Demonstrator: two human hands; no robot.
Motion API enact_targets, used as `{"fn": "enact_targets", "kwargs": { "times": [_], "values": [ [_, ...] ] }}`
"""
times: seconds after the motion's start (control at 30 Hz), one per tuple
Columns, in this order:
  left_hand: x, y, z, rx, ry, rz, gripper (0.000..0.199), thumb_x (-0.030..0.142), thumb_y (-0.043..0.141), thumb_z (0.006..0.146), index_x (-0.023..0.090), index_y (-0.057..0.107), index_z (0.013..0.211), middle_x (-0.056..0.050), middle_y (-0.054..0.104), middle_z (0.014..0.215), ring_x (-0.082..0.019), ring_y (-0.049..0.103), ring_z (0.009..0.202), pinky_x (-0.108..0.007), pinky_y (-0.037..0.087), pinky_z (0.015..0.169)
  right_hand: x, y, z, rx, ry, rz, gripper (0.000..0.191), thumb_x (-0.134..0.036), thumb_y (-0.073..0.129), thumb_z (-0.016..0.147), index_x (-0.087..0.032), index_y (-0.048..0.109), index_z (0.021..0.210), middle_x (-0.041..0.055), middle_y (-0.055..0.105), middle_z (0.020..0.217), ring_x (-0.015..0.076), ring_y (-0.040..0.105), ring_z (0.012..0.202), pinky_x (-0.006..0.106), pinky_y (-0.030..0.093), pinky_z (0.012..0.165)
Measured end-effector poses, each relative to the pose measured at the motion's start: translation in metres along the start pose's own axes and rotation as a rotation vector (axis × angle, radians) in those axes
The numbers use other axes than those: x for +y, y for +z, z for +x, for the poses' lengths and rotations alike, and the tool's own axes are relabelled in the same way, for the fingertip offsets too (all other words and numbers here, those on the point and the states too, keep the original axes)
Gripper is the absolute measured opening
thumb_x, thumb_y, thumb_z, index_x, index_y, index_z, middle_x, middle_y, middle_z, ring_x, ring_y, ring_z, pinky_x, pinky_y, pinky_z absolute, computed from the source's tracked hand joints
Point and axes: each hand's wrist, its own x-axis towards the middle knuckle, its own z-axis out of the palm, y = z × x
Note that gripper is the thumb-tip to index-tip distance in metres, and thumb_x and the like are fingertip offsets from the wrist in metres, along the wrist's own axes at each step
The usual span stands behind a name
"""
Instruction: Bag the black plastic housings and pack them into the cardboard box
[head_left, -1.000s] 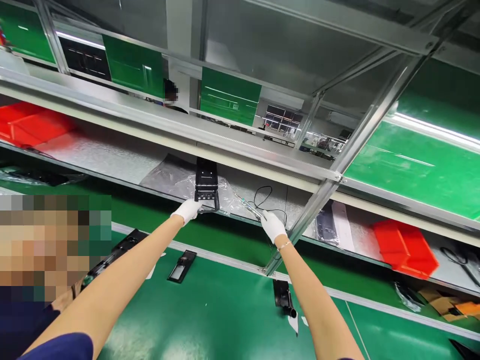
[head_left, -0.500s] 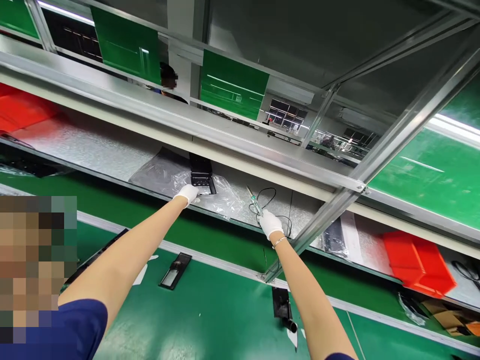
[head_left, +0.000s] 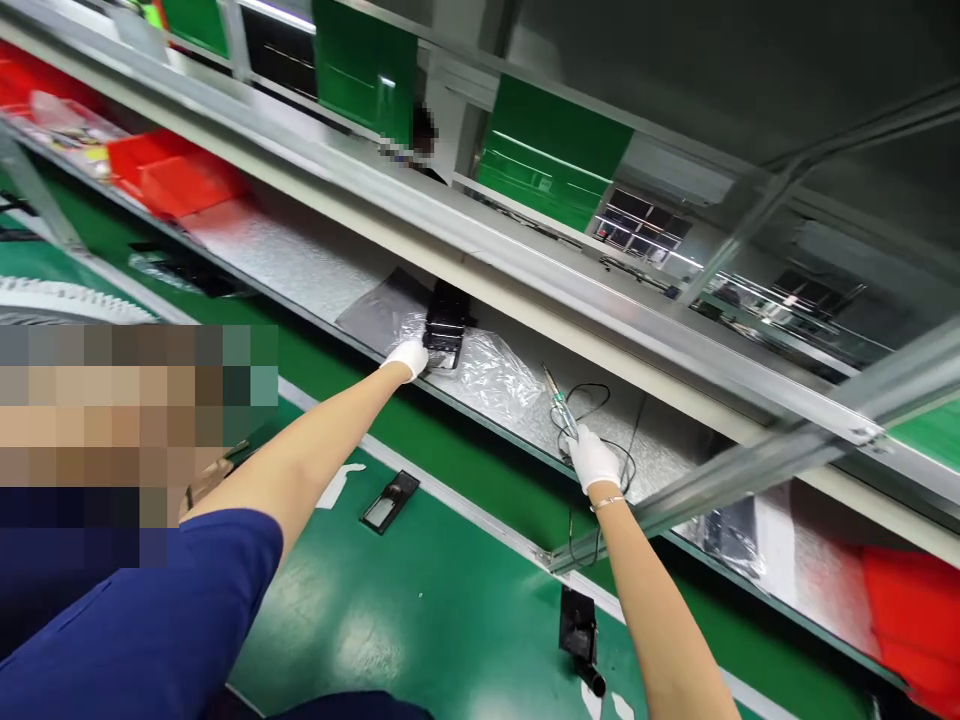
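Observation:
My left hand (head_left: 409, 360), in a white glove, is closed on the near left edge of a black plastic housing (head_left: 448, 318) with a rectangular opening at its near end. The housing rests over clear plastic wrap (head_left: 495, 380) on the bench; my left fingertips are partly hidden. To the right, my gloved right hand (head_left: 595, 460) is wrapped round the handle of a soldering iron (head_left: 559, 398). Its metal tip points up and left, apart from the housing. A thin black cable (head_left: 600, 390) loops on the bench beside it.
Red bins (head_left: 180, 180) stand left along the bench, and another red bin (head_left: 915, 620) is at right. A slanting metal post (head_left: 720, 470) rises right of my right hand. Black parts (head_left: 390, 500) lie on the green floor. Someone is visible beyond the upper shelf.
The view has swung left, so the bench things appear farther right. Both hands keep their holds, and the housing looks slightly turned. The soldering iron remains apart from it.

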Motion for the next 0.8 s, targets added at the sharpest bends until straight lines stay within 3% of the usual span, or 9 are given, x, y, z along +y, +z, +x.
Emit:
{"fn": "enact_targets", "kwargs": {
  "times": [0.13, 0.37, 0.53, 0.7, 0.8],
  "values": [
    [-0.017, -0.005, 0.005, -0.006, -0.055, -0.027, 0.039, 0.043, 0.061, 0.098, 0.014, 0.064, 0.123, -0.013, 0.067, 0.124, -0.025, 0.065, 0.114, -0.049, 0.052, 0.101, 0.005, 0.006, -0.002, 0.005, -0.024, -0.027, 0.047, -0.047, 0.026, 0.108, -0.018, 0.046, 0.139, 0.0148, 0.068, 0.123, 0.0280, 0.069, 0.104, 0.037, 0.049, 0.080],
    [-0.033, -0.001, -0.006, 0.013, -0.013, -0.088, 0.048, 0.052, 0.052, 0.100, 0.014, 0.062, 0.127, -0.014, 0.067, 0.127, -0.027, 0.064, 0.116, -0.048, 0.048, 0.103, 0.014, 0.019, -0.009, 0.096, -0.033, -0.067, 0.054, -0.048, 0.029, 0.109, -0.017, 0.039, 0.152, 0.0157, 0.068, 0.124, 0.0278, 0.068, 0.108, 0.034, 0.049, 0.081],
    [-0.035, 0.004, -0.018, 0.001, 0.011, -0.133, 0.050, 0.051, 0.047, 0.101, 0.011, 0.060, 0.128, -0.019, 0.067, 0.126, -0.030, 0.064, 0.117, -0.049, 0.047, 0.103, 0.012, 0.017, -0.016, 0.113, -0.014, -0.072, 0.057, -0.048, 0.030, 0.108, -0.015, 0.037, 0.155, 0.0168, 0.067, 0.128, 0.0289, 0.068, 0.106, 0.036, 0.050, 0.081],
    [-0.030, 0.000, -0.042, 0.029, 0.050, -0.207, 0.044, 0.051, 0.051, 0.101, 0.014, 0.066, 0.118, -0.013, 0.069, 0.120, -0.025, 0.065, 0.113, -0.049, 0.049, 0.103, 0.019, 0.016, -0.026, 0.062, -0.068, 0.080, 0.059, -0.062, 0.024, 0.104, -0.024, 0.049, 0.142, 0.0120, 0.070, 0.115, 0.0292, 0.070, 0.095, 0.038, 0.050, 0.076],
    [-0.030, 0.000, -0.045, 0.036, 0.061, -0.252, 0.041, 0.049, 0.054, 0.100, 0.015, 0.065, 0.120, -0.011, 0.068, 0.120, -0.024, 0.066, 0.110, -0.047, 0.052, 0.100, 0.031, 0.025, -0.016, 0.072, -0.022, 0.073, 0.069, -0.068, 0.014, 0.101, -0.023, 0.044, 0.144, 0.0164, 0.068, 0.118, 0.0347, 0.069, 0.094, 0.045, 0.051, 0.076]
  ]
}}
